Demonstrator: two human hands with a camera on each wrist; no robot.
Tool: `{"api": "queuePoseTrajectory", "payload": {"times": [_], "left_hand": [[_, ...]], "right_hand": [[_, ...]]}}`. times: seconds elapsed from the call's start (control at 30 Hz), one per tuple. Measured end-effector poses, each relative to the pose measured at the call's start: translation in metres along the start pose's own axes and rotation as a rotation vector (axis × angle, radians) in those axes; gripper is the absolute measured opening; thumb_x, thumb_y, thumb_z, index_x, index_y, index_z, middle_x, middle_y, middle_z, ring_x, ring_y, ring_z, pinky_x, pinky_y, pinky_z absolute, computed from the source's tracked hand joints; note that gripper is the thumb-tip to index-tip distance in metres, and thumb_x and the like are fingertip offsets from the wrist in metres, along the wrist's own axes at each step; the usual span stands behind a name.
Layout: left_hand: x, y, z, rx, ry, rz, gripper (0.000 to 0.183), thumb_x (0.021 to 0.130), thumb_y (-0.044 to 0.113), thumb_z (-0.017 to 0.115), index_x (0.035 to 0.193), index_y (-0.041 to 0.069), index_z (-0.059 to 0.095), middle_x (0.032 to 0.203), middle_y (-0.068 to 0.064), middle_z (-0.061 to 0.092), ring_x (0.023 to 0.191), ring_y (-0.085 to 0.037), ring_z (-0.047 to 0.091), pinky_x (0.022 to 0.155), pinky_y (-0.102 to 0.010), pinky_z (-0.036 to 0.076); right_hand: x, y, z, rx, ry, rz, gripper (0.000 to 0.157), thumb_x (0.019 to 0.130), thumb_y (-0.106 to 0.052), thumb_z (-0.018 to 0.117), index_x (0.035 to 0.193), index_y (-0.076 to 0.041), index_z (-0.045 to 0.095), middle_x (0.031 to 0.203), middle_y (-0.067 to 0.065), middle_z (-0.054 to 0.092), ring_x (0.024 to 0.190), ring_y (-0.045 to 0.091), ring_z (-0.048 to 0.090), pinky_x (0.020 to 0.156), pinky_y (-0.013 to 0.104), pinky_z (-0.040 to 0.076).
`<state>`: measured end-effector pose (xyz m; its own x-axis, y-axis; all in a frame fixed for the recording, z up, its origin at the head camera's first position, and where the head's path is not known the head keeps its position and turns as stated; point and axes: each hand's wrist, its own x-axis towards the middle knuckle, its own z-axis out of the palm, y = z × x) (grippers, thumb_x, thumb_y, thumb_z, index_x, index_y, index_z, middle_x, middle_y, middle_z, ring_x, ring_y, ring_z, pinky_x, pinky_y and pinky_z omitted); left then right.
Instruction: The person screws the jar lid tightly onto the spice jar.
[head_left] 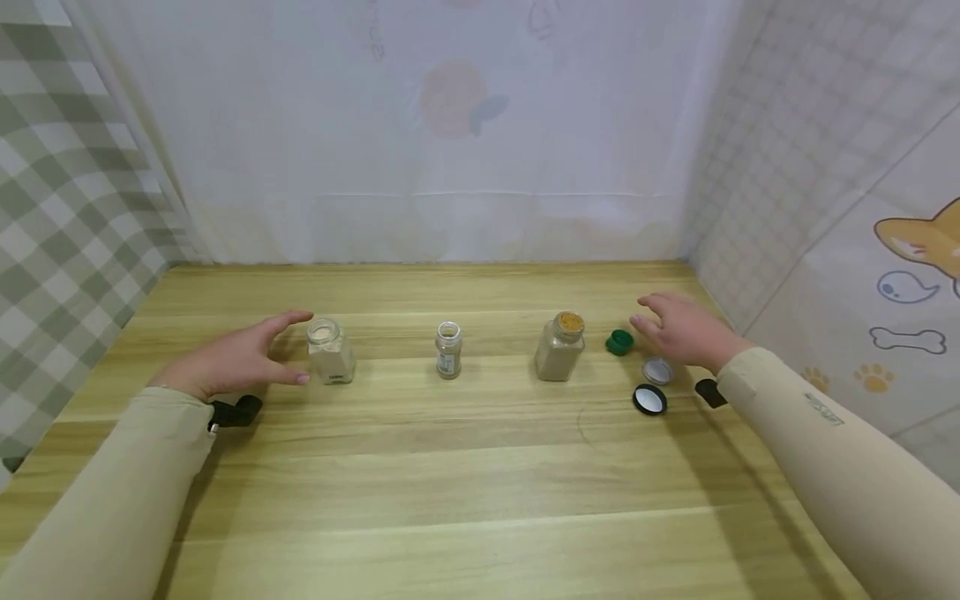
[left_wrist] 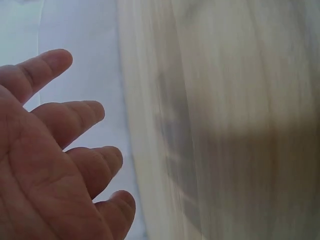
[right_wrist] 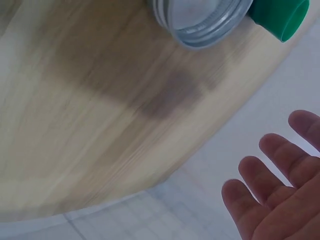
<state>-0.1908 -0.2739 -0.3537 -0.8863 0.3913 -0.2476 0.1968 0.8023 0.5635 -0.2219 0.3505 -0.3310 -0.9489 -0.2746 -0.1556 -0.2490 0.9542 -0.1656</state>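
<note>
On the left, a glass jar [head_left: 332, 360] of pale powder stands without a lid. My left hand [head_left: 238, 354] is just left of it, thumb and fingers spread; in the left wrist view, four fingers [left_wrist: 85, 167] extend with nothing in them. A smaller lidless glass jar [head_left: 448, 357] stands mid-table. Right of it is a larger jar [head_left: 557, 357], orange-brown at the mouth. My right hand [head_left: 690, 332] hovers beside a green cap [head_left: 619, 342], holding nothing. Near that hand lie a silver lid [head_left: 657, 371] and a black-rimmed lid [head_left: 649, 400] with a white inside.
The wooden table [head_left: 465, 483] ends at a pale printed curtain [head_left: 450, 208] behind the jars. A checked green cloth [head_left: 67, 192] hangs at the left, and a patterned sheet [head_left: 810, 250] borders the right side.
</note>
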Motion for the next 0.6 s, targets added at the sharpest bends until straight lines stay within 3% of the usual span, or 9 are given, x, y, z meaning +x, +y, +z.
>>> {"api": "queuePoseTrajectory", "payload": {"times": [0.43, 0.6], "left_hand": [[0.008, 0.016, 0.013, -0.041, 0.034, 0.039, 0.098, 0.091, 0.056, 0.079, 0.165, 0.013, 0.03, 0.161, -0.022, 0.045, 0.149, -0.053, 0.038, 0.112, -0.073, 0.037], [0.01, 0.017, 0.018, -0.081, 0.045, 0.054, 0.08, 0.092, 0.051, 0.079, 0.154, 0.014, 0.044, 0.145, -0.015, 0.061, 0.145, -0.044, 0.047, 0.114, -0.069, 0.038]], "right_hand": [[-0.015, -0.013, 0.002, -0.003, -0.038, -0.046, 0.06, 0.112, -0.039, 0.05, 0.148, 0.01, 0.049, 0.151, 0.036, 0.049, 0.143, 0.058, 0.041, 0.117, 0.07, 0.034], [-0.018, -0.017, 0.004, -0.01, -0.034, -0.06, 0.059, 0.112, -0.04, 0.052, 0.147, 0.008, 0.052, 0.15, 0.035, 0.051, 0.141, 0.058, 0.042, 0.115, 0.07, 0.036]]}}
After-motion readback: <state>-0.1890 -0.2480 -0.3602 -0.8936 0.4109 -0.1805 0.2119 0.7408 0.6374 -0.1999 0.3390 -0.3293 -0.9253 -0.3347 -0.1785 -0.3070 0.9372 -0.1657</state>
